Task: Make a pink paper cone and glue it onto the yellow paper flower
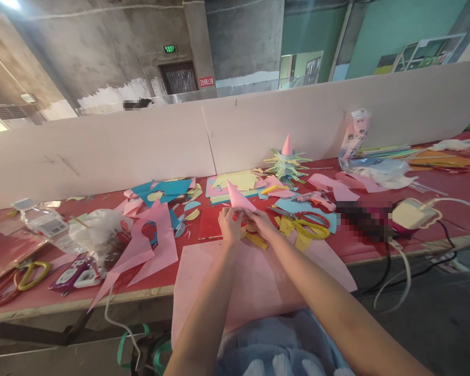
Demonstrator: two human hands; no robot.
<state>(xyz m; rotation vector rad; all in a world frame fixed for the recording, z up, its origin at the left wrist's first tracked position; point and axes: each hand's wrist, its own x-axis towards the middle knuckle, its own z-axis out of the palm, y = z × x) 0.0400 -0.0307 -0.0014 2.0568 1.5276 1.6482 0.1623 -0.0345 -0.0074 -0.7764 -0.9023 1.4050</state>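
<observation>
Pinching the pink cone (238,199) at its base in the grip of left hand (231,224) and right hand (262,223), held it over the cluttered surface (156,279), probably risking a crushed edge from too hard a squeeze or an unrolled side from a loosened hold.

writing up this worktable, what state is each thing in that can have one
Pink paper cone, rolled up, tip leaning left, held by left hand and right hand
Paper tree, standing upright
Large pink sheet, spread out
Yellow-handled scissors at right, lying down, blade opening unclear
Plastic bag at left, crumpled
Exit sign, lit
</observation>
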